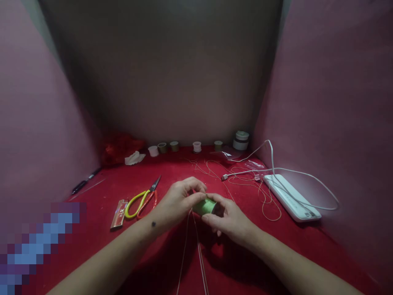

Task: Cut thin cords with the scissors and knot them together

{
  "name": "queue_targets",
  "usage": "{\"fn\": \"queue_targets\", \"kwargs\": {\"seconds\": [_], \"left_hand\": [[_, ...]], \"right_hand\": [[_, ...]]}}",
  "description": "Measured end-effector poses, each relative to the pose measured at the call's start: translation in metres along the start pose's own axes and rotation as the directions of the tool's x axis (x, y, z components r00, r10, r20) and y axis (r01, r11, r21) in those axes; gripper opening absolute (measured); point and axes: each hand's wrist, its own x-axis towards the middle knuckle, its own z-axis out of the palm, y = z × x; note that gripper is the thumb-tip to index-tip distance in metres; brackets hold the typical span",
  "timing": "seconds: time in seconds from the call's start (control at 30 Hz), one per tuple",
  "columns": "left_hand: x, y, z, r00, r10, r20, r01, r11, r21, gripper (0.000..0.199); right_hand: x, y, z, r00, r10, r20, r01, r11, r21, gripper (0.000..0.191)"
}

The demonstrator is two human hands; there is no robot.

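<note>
A spool of green thread (pixel 205 207) is held between both hands above the red cloth. My right hand (pixel 229 217) grips its right end, thumb in front and fingers behind. My left hand (pixel 182 200) is closed at the left end, thumb and fingers pinched near the spool's top; whether they grip the spool or only its thread is hard to see. Pale cords (pixel 199 250) run from below my left fingers down toward the camera. Left of my left hand lie scissors (pixel 141 203) with yellow and red handles, beside a reddish lighter (pixel 119 215).
Several small spools (pixel 174 146) stand along the back wall, with a larger white roll (pixel 241 140) at right. A white power bank (pixel 291 198) with a cable (pixel 273 159) lies right, near loose tan cord (pixel 264 203). A pen (pixel 86 181) and red plastic bag (pixel 123 145) are left.
</note>
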Motion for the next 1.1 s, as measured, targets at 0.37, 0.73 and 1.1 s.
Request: {"fn": "queue_targets", "kwargs": {"seconds": [0.37,0.73,1.1], "left_hand": [[-0.004,-0.002,-0.006,0.991,-0.061,-0.119,0.015,0.934,-0.356,0.010],[0.004,-0.019,-0.010,0.951,-0.303,-0.062,0.197,0.747,-0.635,0.018],[0.008,0.007,-0.056,0.883,-0.177,-0.434,-0.224,0.652,-0.724,0.009]], "right_hand": [[0.006,-0.002,-0.011,0.997,0.005,0.072,-0.033,0.918,0.395,0.025],[0.010,-0.007,-0.027,0.985,0.085,0.148,-0.166,0.677,0.717,0.028],[0.006,-0.003,-0.020,0.948,0.027,0.317,-0.172,0.882,0.439,0.034]]}}
